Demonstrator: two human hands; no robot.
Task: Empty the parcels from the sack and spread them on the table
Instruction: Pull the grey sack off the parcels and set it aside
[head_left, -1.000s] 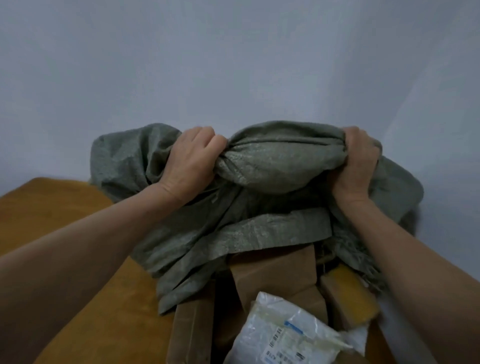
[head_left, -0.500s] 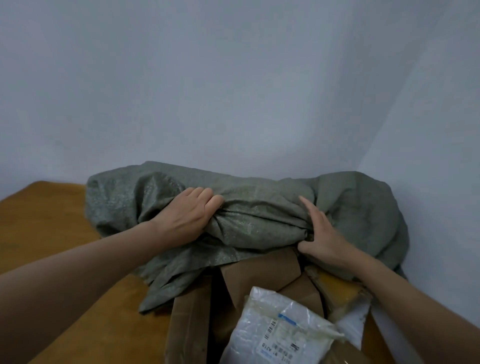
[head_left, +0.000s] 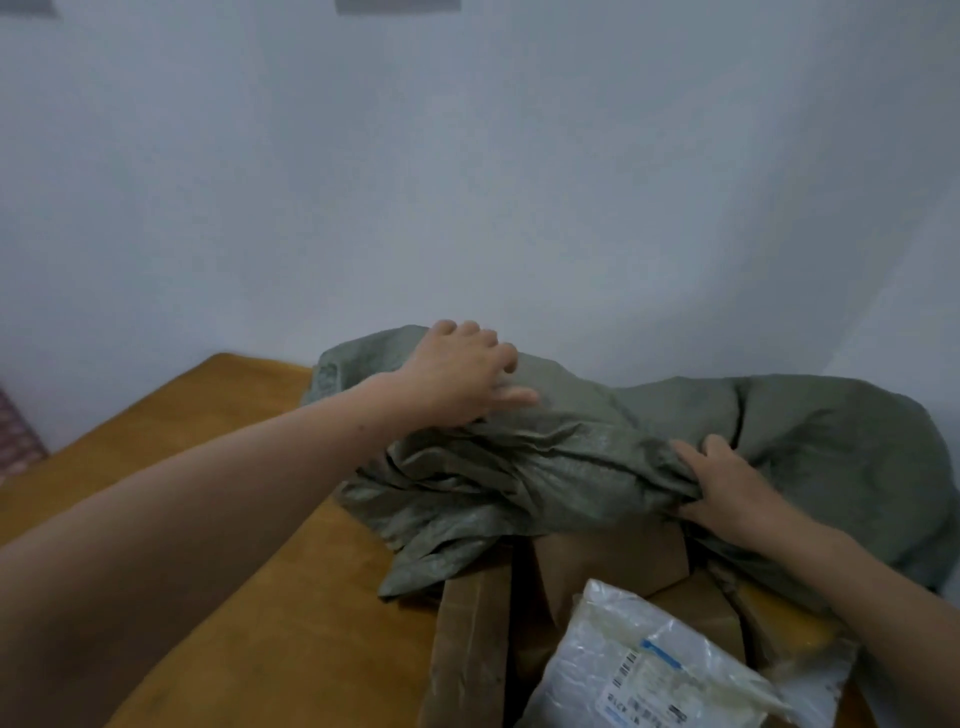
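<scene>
A crumpled grey-green woven sack lies on the wooden table, against the wall corner. My left hand hovers over its far left part, fingers spread and holding nothing. My right hand pinches a fold of the sack near its mouth. Out of the mouth, at the near edge, spill brown cardboard parcels, a long flat brown box, a clear plastic mailer with a barcode label and a yellow padded parcel. Whatever remains inside the sack is hidden.
White walls meet in a corner right behind the sack. The table's bare wood stretches to the left of the parcels. A patch of pink patterned fabric shows past the table's far left edge.
The sack has dropped from its lifted position and now lies slumped. My left hand let go of it and opened, moving up and back. My right hand went from lying flat to gripping a fold.
</scene>
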